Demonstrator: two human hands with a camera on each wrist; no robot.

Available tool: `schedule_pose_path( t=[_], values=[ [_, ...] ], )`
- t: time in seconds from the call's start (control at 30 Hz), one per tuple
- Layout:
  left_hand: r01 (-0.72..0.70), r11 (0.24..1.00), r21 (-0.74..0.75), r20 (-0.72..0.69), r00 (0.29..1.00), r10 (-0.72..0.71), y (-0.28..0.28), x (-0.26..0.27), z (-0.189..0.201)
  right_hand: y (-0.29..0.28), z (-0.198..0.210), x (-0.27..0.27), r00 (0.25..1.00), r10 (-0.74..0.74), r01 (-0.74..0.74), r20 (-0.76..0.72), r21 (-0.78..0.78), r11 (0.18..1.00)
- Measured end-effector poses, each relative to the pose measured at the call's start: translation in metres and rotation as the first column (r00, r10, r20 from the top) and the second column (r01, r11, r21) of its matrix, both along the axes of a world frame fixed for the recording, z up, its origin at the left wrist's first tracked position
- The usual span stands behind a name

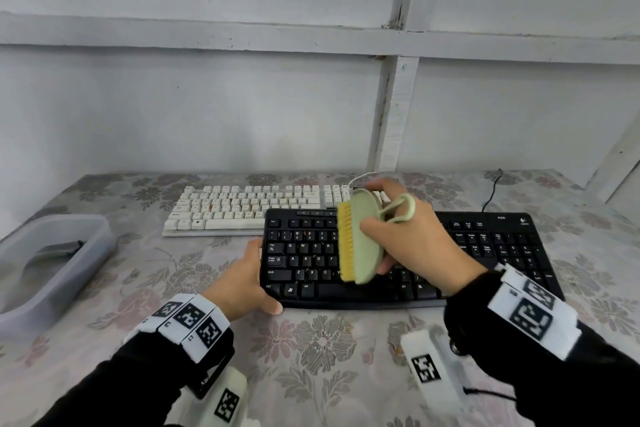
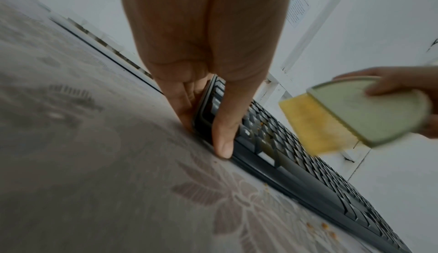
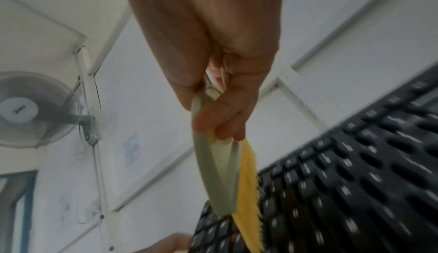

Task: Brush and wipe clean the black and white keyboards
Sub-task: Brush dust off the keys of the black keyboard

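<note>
The black keyboard (image 1: 450,253) (image 2: 296,174) (image 3: 355,172) lies near the table's front, with orange crumbs among its left keys. My left hand (image 1: 249,279) (image 2: 208,107) grips its left end, thumb on the front corner, fingers round the side edge. My right hand (image 1: 412,236) (image 3: 220,107) holds a pale green brush (image 1: 362,239) (image 2: 369,111) (image 3: 218,172) with yellow bristles (image 1: 345,243) (image 2: 315,124) (image 3: 249,182), tilted on its side above the keyboard's middle-left keys, bristles facing left. Behind lies the white keyboard (image 1: 249,208), its right end hidden by the brush and hand.
A translucent plastic tub (image 1: 52,263) with a dark cloth inside stands at the table's left. The table wears a floral cloth (image 1: 311,350) with orange crumbs (image 2: 324,229) by the keyboard's front edge. A grey wall rises right behind the table. A black cable (image 1: 491,191) runs back at the right.
</note>
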State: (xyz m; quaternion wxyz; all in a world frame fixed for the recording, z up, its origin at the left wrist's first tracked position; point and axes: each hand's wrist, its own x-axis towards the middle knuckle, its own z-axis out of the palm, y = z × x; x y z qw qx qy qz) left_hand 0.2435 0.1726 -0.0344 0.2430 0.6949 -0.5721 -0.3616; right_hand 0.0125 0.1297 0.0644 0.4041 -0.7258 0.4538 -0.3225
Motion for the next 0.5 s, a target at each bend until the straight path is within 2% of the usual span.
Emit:
schedule_pose_path(
  t=[0.13,0.27,0.5],
  values=[
    [-0.004,1.000,-0.001,-0.006,1.000,0.004,0.000,0.000,0.000,-0.013,-0.002,0.017,1.000,0.011,-0.011,0.008,-0.037,0.999],
    [-0.001,1.000,0.004,-0.012,1.000,0.001,0.001,0.001,0.000,-0.002,-0.019,0.018,0.994,0.037,-0.044,-0.107,-0.069,0.997],
    [-0.005,1.000,0.007,-0.007,1.000,0.005,0.000,0.000,0.001,0.019,-0.030,0.001,0.974,0.137,-0.128,-0.182,0.058,0.990]
  ],
)
